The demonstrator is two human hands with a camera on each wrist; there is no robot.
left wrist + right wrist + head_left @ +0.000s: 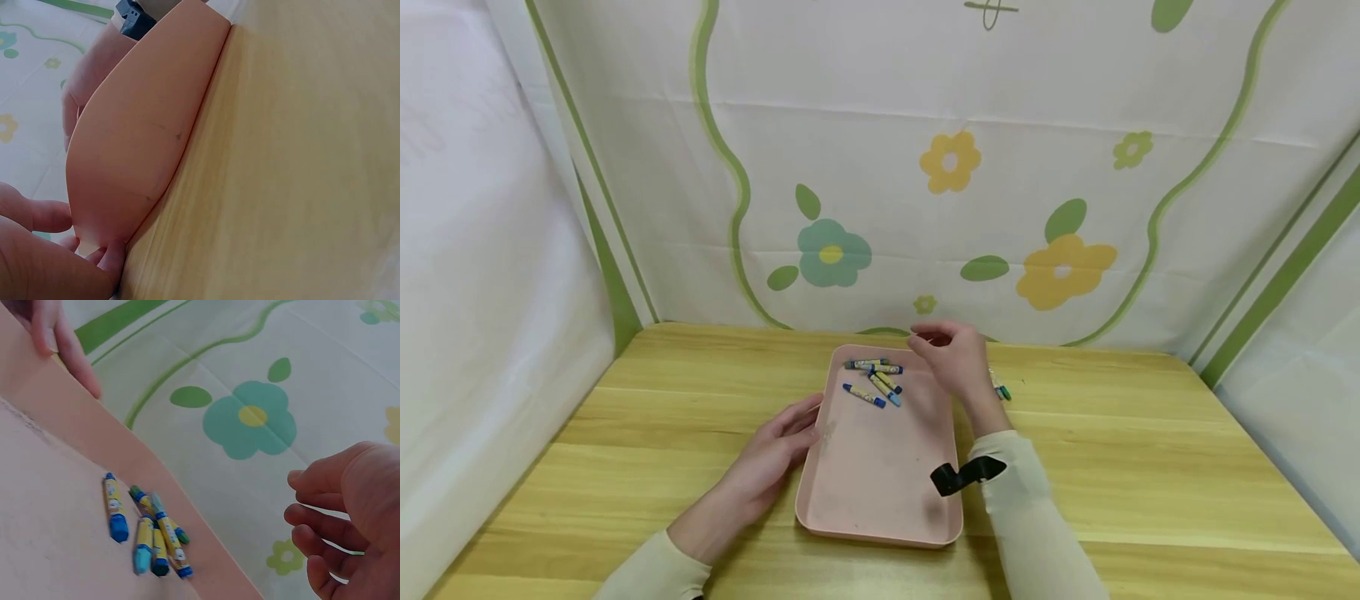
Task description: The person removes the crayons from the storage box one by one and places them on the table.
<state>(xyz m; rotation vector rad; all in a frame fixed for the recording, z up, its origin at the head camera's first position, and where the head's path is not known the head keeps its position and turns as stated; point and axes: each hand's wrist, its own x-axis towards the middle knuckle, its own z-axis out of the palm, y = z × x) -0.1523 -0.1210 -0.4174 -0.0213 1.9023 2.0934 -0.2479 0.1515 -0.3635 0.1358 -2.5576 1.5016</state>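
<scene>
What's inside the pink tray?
Five crayons: four piled, one apart. The right hand hides the far-right corner of the tray, the black wrist piece part of its right side.

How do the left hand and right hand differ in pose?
The left hand grips the pink tray; the right hand is apart from it, visibly empty. The left hand is at the tray's left side; the right hand is raised near its far right corner. Both emerge from cream sleeves.
</scene>
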